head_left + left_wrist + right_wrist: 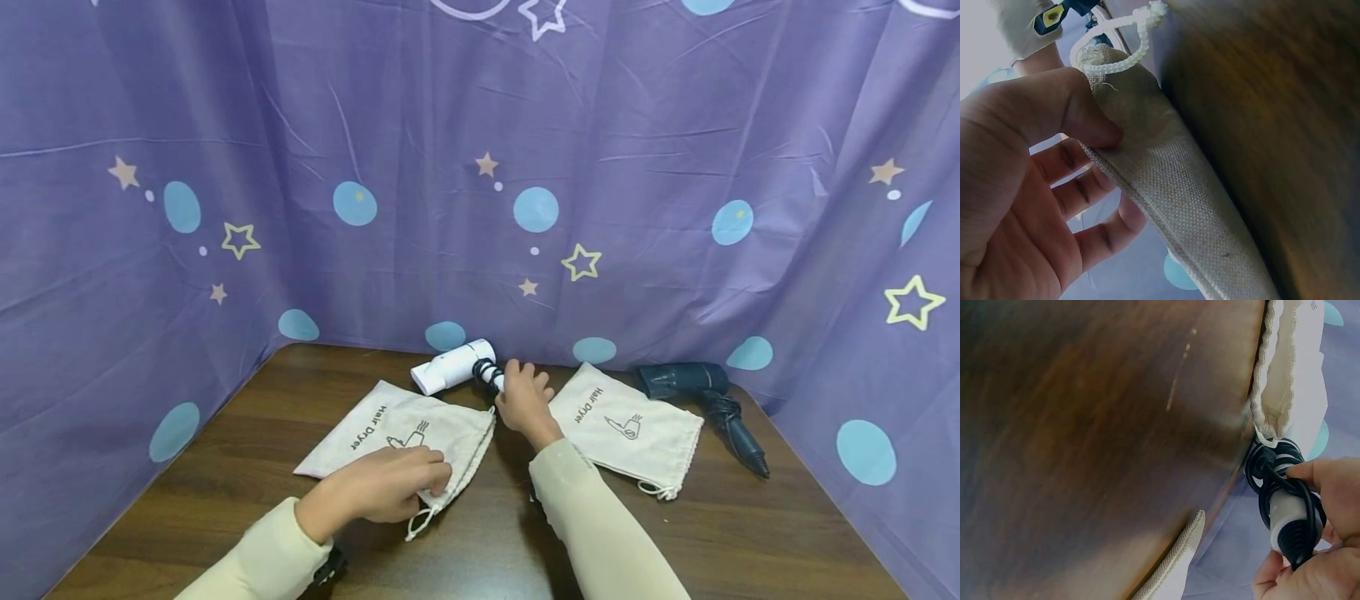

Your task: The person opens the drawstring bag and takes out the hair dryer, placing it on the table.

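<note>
My left hand (pixel 386 486) pinches the near edge of a cream drawstring bag (pixel 360 421), printed "Hair Dryer". In the left wrist view the thumb lies on top of the cloth (pixel 1179 181), the other fingers behind it, with the white drawstring loop (pixel 1138 59) beyond. My right hand (pixel 522 400) grips the handle of a white hair dryer (pixel 452 367) at the back of the table. Black cord (pixel 1266 465) is wound round that handle in the right wrist view. The dryer's nozzle points left, behind the bag, whose gathered mouth faces right.
A second cream "Hair Dryer" bag (pixel 618 429) lies flat right of my right hand. Beside it at the back right is a dark hair dryer (pixel 686 381) with its cord round the handle. A purple patterned curtain (pixel 450 167) hangs behind the wooden table (pixel 480 558).
</note>
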`<state>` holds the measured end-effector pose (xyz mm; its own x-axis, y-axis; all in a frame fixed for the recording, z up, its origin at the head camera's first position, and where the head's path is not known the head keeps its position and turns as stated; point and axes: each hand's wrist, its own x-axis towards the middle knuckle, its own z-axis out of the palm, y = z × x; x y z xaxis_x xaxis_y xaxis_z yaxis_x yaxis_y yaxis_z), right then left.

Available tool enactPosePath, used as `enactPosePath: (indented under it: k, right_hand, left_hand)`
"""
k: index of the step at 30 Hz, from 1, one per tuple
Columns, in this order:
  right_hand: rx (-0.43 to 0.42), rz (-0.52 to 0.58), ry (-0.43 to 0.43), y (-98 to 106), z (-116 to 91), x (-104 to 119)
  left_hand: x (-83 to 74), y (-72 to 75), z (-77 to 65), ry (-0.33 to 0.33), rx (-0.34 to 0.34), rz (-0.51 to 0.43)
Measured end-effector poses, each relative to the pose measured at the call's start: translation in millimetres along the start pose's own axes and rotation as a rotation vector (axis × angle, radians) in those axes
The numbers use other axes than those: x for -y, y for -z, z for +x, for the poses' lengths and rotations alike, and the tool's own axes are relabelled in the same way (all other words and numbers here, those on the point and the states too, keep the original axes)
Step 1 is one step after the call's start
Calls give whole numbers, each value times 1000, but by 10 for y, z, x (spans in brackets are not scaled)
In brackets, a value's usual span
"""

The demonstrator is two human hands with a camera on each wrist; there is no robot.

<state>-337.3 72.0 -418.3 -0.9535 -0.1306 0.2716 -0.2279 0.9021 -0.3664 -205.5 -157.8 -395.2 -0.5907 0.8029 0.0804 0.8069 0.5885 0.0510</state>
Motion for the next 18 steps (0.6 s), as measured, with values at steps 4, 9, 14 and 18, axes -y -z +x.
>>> enactPosePath:
  k: [4, 9, 14, 18]
  right_hand:
    - [23, -21, -27, -19, 18, 0]
    - [35, -32, -38, -15, 24, 6]
    - [33, -36, -36, 2, 3, 20]
    - [28, -31, -43, 9, -13, 28]
  left_hand:
    - [5, -16, 9, -12, -13, 23]
    - [7, -46, 25, -36, -34, 63]
    - [14, -70, 41, -34, -12, 64]
    - [8, -90, 45, -27, 21, 36]
